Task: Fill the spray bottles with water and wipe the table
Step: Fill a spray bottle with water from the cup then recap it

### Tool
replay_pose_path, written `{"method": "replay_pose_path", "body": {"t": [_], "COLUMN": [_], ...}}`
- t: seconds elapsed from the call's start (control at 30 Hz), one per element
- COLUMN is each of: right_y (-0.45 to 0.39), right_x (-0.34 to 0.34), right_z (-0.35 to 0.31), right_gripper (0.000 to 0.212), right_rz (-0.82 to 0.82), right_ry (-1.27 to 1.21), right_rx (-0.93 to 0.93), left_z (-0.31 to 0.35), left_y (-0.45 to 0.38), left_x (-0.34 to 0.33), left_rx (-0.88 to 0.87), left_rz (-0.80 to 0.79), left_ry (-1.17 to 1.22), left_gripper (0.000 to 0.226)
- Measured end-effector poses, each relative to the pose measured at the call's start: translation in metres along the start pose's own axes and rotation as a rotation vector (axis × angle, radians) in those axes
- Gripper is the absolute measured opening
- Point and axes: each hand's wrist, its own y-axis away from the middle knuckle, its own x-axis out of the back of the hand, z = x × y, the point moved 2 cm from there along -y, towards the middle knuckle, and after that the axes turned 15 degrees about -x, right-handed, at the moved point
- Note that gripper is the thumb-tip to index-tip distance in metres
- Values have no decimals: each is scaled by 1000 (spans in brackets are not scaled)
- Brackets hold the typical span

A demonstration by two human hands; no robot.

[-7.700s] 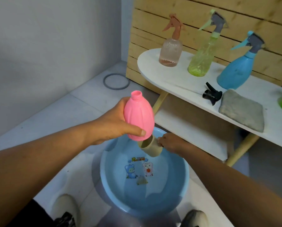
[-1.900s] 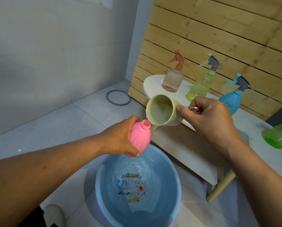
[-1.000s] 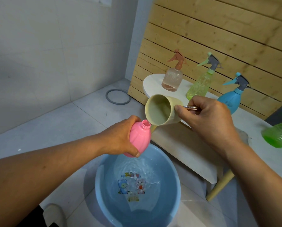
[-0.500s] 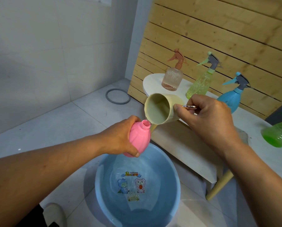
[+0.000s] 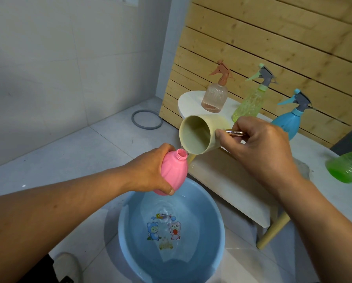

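— Hands over the blue basin (image 5: 216, 248): what are they holding?
— Left hand (image 5: 148, 174) fingers wrap the pink bottle (image 5: 174, 173); right hand (image 5: 256, 148) fingers pinch the tilted beige cup (image 5: 199, 136), its lip just above the bottle's mouth.

Soft, even daylight fills the room, bright without harsh glare. Faint shadows lie under the table (image 5: 193, 103) and beside the blue basin (image 5: 216, 213), whose water carries pale reflections. The wide lens bends the wooden slat wall (image 5: 252, 37) and stretches the forearms at the edges. The green bottle (image 5: 348, 168) at right looks slightly smeared.
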Motion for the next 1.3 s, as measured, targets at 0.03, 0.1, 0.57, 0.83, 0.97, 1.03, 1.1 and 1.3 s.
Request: {"method": "replay_pose_path", "body": {"t": [0.03, 0.1, 0.57, 0.83, 0.97, 1.03, 1.1, 1.3], "right_y": [0, 1, 5, 5, 6, 6, 6, 8], "right_x": [0, 1, 2, 1, 1, 1, 0, -1], "right_z": [-1, -2, -5, -6, -7, -8, -8, -7], "right_gripper": [40, 39, 39, 37, 37, 37, 37, 36], "right_rz": [0, -1, 50, 84, 105, 115, 126, 163], "right_ry": [5, 18, 88, 125, 135, 149, 153, 178], "right_rx": [10, 32, 127, 169, 206, 231, 250, 301], "left_z": [0, 0, -1, 0, 0, 1, 1, 2], "left_y": [0, 0, 1, 0, 0, 0, 0, 0], "left_x": [0, 0, -1, -2, -1, -1, -1, -1], "left_rx": [1, 2, -2, -8, -11, -11, -12, -9], "left_rz": [1, 4, 11, 7, 14, 18, 21, 22], "left_ry": [0, 0, 2, 5, 13, 16, 20, 38], "left_gripper": [107, 106, 106, 107, 107, 106, 106, 105]}}
